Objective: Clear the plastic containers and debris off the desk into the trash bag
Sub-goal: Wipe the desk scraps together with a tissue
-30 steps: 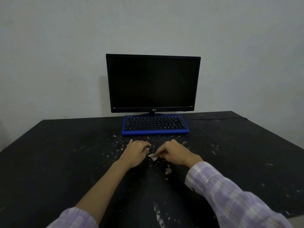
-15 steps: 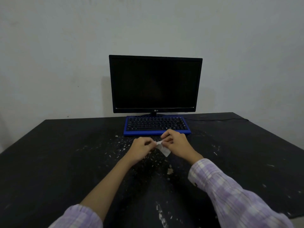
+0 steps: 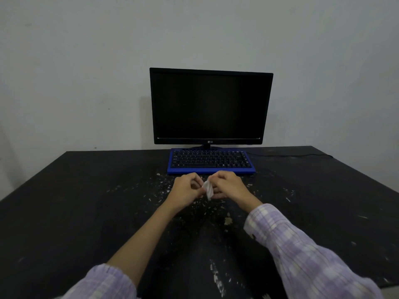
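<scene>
A small white scrap of paper (image 3: 208, 189) hangs between my two hands, just above the black desk (image 3: 86, 212) in front of the keyboard. My left hand (image 3: 187, 189) pinches its left edge and my right hand (image 3: 228, 186) pinches its right edge, fingers curled. Pale crumbs and flakes of debris (image 3: 164, 186) lie scattered on the desk around and under the hands, with a larger flake (image 3: 227, 221) nearer to me. No plastic container or trash bag is in view.
A blue-framed keyboard (image 3: 210, 161) lies just beyond my hands, with a dark monitor (image 3: 210, 107) behind it by the wall. A cable (image 3: 302, 156) runs off to the right along the desk's back edge.
Both hands lifted the white scrap off the desk and moved it toward the keyboard. The scrap now hangs upright between my fingertips.
</scene>
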Motion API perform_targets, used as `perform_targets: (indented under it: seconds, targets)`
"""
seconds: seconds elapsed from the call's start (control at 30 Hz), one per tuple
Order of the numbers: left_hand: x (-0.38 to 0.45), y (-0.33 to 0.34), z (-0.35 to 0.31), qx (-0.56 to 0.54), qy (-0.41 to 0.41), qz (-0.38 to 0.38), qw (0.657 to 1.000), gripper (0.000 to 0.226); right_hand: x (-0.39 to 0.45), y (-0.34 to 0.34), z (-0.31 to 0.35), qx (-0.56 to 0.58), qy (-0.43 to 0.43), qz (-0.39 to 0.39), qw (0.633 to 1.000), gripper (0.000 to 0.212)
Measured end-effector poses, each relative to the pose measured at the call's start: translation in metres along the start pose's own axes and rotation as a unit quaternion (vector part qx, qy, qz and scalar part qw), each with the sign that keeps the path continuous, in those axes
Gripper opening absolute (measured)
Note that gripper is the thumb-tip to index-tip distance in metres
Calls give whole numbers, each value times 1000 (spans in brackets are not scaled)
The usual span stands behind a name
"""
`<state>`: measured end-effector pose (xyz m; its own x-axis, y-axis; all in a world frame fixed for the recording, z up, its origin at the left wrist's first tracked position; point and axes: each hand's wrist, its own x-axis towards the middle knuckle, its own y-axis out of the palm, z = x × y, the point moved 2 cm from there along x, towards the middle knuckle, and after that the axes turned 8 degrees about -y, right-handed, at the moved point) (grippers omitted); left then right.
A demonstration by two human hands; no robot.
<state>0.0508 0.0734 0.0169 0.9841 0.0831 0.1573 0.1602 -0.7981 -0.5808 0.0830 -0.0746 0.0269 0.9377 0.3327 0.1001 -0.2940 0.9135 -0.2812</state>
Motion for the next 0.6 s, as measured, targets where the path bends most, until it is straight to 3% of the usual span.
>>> perform_targets:
  seconds: [0.1,0.3,0.6]
  targets:
    - [-5,-8,-1,16,19,-5,1000,14,0,6,2,35,11,8,999,23]
    - [-32,-43,4,46,35,12,998,11,-6,33,14,27,0,62,998,19]
    - [-130,-116,27,132,10,-153,979,10,-53,103,53,32,-54,136,989,19]
